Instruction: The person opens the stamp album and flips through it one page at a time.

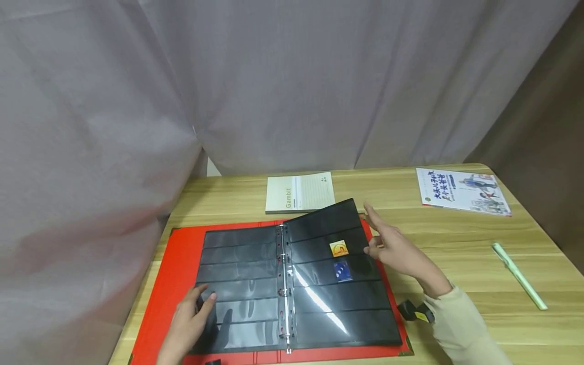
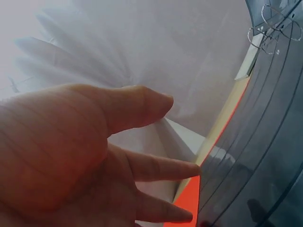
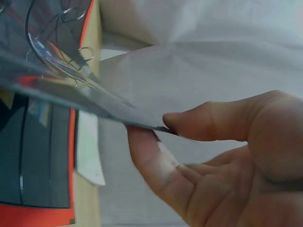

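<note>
Looking down, we find the ring album (image 1: 178,263) spread on the worktop (image 1: 456,243) between our two hands, its red cover showing round the dark pocket pages. Our left hand (image 1: 189,314) is at the outer edge of the left page (image 1: 242,271), thumb and fingers loosely spread apart; we cannot tell whether the fingertips press on the page. Our right hand (image 1: 403,253) is on the opposite side, pinching the outer edge of the right page (image 1: 347,314) between thumb and finger (the right wrist view shows this grip best), and that page's upper corner is raised off the cover. Two small pieces sit in its pockets, a yellow-and-orange card (image 1: 339,248) above a blue card (image 1: 342,271), both toward the edge nearer our right hand. Metal rings (image 1: 286,284) run down the middle, between the hands. Behind the album we see a pale notebook (image 1: 301,192) marked Gambit; off to the right lie a booklet (image 1: 463,191) and a light green pen (image 1: 520,276).
</note>
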Tool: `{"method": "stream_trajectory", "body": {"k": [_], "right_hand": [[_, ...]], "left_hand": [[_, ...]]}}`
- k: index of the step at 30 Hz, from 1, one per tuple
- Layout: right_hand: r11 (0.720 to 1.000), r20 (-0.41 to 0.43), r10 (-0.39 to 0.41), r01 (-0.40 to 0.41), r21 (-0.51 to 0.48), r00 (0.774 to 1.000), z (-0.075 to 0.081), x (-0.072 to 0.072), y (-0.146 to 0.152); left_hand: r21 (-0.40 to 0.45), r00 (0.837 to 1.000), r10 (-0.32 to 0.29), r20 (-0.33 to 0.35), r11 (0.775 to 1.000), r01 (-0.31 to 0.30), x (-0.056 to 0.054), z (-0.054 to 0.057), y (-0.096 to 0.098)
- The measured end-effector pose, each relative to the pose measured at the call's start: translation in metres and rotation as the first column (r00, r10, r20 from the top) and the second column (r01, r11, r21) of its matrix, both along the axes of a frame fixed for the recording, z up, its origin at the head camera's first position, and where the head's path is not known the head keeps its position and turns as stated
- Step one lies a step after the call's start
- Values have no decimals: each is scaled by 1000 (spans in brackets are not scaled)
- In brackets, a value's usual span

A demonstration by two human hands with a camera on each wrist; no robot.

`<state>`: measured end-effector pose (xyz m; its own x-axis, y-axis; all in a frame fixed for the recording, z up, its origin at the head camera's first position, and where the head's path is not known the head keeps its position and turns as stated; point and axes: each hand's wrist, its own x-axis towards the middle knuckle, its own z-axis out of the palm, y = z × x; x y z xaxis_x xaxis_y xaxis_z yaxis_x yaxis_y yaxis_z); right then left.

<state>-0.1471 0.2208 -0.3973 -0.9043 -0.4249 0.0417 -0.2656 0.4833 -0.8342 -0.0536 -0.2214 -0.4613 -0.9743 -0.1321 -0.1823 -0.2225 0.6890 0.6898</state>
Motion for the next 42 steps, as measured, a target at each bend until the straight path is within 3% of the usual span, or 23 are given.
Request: {"method": "stream_trajectory", "body": {"k": [5,12,20,30,42], "right_hand": [[999,44,43,-44,10,998,11,10,-2],[995,42,94,-95,37,995,26,15,-8],[998,-13,62,-62,19,998,39,9,-18],[1000,-12,-27,27,-9,1000,59,5,-33],[996,-43,-84,83,-38,996,78,4,-55]], "left_hand": [[21,1000,11,-17,1000,-10,2,3,2],[44,999,34,-33,998,-33,3,15,10],[61,997,31,-77,998,-27,-2,30,29],[106,985,-28,-170,993,47,-7,46,46],[97,954,-100,-283,987,132,-18,65,61]]}}
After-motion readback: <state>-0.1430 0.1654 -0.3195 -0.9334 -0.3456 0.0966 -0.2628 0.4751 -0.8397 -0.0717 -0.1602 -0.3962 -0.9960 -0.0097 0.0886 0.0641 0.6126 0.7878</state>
